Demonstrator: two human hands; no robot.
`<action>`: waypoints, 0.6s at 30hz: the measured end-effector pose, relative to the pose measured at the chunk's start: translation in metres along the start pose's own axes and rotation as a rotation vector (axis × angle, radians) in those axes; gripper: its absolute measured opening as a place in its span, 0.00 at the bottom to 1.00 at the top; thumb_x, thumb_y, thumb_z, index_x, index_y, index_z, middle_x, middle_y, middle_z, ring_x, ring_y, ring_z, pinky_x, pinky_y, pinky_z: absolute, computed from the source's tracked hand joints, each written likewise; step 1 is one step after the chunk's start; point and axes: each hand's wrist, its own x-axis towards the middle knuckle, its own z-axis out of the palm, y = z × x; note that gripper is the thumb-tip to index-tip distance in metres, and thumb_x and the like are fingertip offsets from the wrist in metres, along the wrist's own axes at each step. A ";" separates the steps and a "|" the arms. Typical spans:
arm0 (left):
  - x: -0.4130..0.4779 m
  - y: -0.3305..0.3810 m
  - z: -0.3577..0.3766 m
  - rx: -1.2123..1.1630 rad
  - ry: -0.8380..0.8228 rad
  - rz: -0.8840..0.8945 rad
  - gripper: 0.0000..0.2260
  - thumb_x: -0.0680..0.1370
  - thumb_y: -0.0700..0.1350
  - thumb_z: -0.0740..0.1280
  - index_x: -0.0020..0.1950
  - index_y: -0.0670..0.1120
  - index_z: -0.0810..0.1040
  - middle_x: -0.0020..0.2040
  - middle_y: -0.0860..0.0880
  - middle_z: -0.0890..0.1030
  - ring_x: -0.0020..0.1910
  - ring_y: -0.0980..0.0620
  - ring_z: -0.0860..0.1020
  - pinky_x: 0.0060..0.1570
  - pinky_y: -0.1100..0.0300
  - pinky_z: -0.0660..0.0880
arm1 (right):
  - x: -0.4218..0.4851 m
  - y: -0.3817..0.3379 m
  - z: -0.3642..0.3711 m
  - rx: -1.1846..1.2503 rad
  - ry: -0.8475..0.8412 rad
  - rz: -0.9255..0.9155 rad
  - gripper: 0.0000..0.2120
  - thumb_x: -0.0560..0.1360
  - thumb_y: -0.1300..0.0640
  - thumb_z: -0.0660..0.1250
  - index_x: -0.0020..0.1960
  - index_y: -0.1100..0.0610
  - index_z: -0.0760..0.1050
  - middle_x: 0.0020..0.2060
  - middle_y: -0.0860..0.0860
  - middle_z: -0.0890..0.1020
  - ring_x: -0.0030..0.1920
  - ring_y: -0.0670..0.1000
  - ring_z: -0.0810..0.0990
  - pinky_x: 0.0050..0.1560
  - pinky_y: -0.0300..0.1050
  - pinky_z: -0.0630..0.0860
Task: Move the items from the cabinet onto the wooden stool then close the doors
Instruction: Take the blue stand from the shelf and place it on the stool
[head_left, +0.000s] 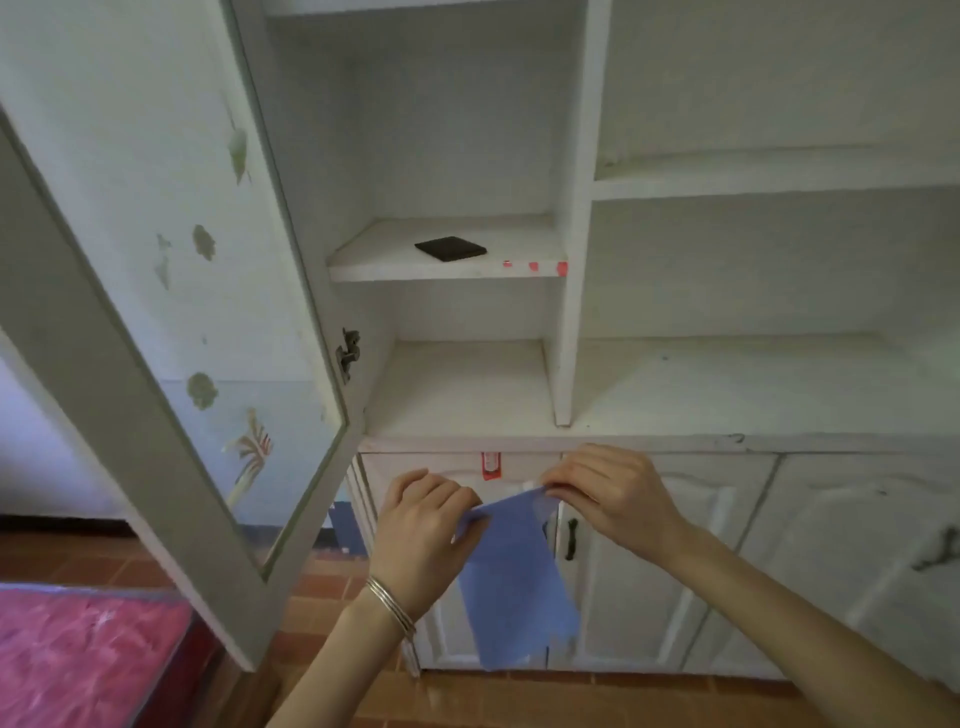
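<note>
Both hands on the blue sheet (514, 587)!
Left hand (423, 525) and right hand (608, 493) each grip a top corner; black pad (450, 248) sits on the shelf (374, 260).

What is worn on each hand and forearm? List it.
Left hand: bare, no glove or ring visible; thin silver bangles stacked at the wrist. Right hand: bare, no jewellery or watch visible. Both forearms are uncovered as far as the frame shows, with no sleeves in view.

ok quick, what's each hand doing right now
Left hand: closed, pinching the blue sheet's upper left edge.
Right hand: closed, pinching its top right corner.
</note>
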 end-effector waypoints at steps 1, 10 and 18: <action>0.002 0.003 0.002 -0.038 -0.025 0.024 0.09 0.72 0.50 0.63 0.34 0.49 0.74 0.31 0.54 0.76 0.34 0.51 0.75 0.50 0.58 0.66 | -0.010 -0.005 -0.005 -0.016 -0.013 0.041 0.05 0.74 0.58 0.68 0.42 0.59 0.80 0.37 0.50 0.82 0.38 0.48 0.78 0.39 0.40 0.75; -0.007 0.076 0.036 -0.416 -0.160 0.323 0.08 0.72 0.49 0.61 0.36 0.48 0.75 0.31 0.53 0.76 0.34 0.50 0.75 0.49 0.54 0.66 | -0.129 -0.084 -0.063 -0.261 -0.083 0.462 0.11 0.77 0.54 0.62 0.48 0.56 0.81 0.42 0.49 0.84 0.42 0.47 0.81 0.40 0.38 0.76; -0.034 0.237 0.040 -0.693 -0.465 0.678 0.10 0.69 0.51 0.59 0.41 0.49 0.78 0.37 0.53 0.78 0.36 0.49 0.78 0.44 0.55 0.70 | -0.249 -0.203 -0.178 -0.611 -0.319 0.992 0.08 0.71 0.52 0.64 0.42 0.49 0.81 0.36 0.46 0.83 0.34 0.47 0.79 0.32 0.36 0.69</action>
